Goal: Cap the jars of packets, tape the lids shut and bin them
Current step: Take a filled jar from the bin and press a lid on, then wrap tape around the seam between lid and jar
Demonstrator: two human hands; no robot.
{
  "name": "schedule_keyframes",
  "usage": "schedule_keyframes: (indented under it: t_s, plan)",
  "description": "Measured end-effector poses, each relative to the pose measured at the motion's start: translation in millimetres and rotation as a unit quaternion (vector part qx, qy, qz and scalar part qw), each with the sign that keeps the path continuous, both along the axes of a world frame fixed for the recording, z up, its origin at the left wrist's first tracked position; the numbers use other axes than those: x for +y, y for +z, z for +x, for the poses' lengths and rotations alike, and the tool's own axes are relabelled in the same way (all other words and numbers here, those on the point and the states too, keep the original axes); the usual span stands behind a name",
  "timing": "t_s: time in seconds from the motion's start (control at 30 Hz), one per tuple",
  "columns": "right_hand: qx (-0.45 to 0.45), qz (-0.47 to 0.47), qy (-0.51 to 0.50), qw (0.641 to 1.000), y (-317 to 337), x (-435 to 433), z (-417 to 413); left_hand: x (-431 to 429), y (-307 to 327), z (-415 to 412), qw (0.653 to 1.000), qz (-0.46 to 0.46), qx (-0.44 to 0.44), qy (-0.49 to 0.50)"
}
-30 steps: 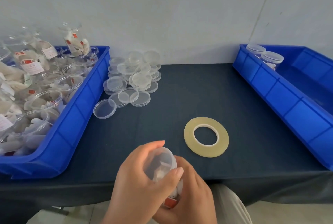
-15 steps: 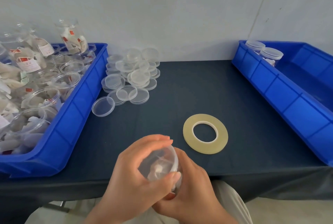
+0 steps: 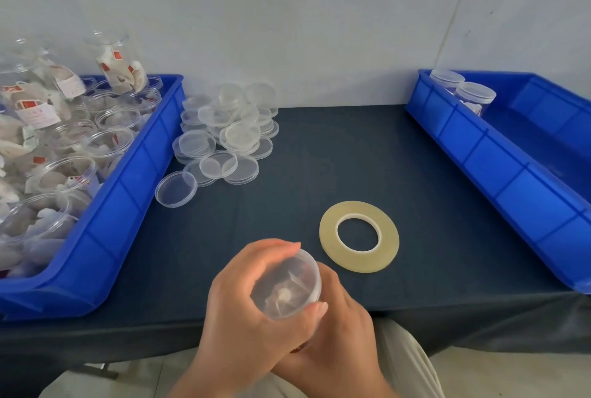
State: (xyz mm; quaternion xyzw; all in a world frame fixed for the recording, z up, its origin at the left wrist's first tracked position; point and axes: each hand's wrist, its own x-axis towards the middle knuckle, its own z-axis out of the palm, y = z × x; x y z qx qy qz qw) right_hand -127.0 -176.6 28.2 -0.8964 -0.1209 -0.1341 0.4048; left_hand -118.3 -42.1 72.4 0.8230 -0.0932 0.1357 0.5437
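Observation:
A clear jar of packets (image 3: 286,290) with a clear lid on top is held over the table's near edge. My left hand (image 3: 246,311) wraps its fingers and thumb round the lid's rim. Under and behind it, my right hand (image 3: 339,333) holds the jar's body, which is mostly hidden. A flat roll of yellowish tape (image 3: 358,236) lies on the dark table just beyond the jar to the right. A pile of loose clear lids (image 3: 224,138) sits at the back left.
A blue bin (image 3: 128,192) on the left is packed with several open jars of packets. The blue bin (image 3: 499,167) on the right holds two capped jars (image 3: 473,96) at its far end. A pale wall stands behind the table.
The jar has come upright and risen slightly over the table edge. My left hand has turned round the lid's rim. Tape and bins stay put.

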Motion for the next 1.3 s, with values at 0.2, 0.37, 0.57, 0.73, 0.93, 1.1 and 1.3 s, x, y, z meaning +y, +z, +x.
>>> schedule_keyframes:
  t_s: [0.2,0.37,0.57,0.73,0.93,1.1,1.3]
  plan:
    - [0.006,0.066,0.044,0.997,5,-6,20,13,-4,13,0.997,-0.017,-0.027,-0.067]
    - [-0.008,0.055,0.031,0.998,1,1,39,-3,-21,18,0.996,-0.075,-0.016,0.043]
    - [0.033,-0.120,0.098,0.987,-14,-60,74,13,-40,39,0.995,-0.081,0.011,0.063]
    - [0.101,-0.316,0.023,0.943,-22,-105,101,15,-41,63,0.998,-0.059,0.011,0.037]
    - [0.087,-0.357,0.057,0.928,-13,-122,99,26,-45,88,0.998,-0.050,0.021,-0.027]
    - [0.094,-0.250,0.018,0.964,0,-117,86,33,-49,92,0.999,-0.030,0.014,-0.044]
    - [0.107,0.002,-0.002,0.994,11,-104,49,22,-33,59,0.991,0.013,-0.092,0.094]
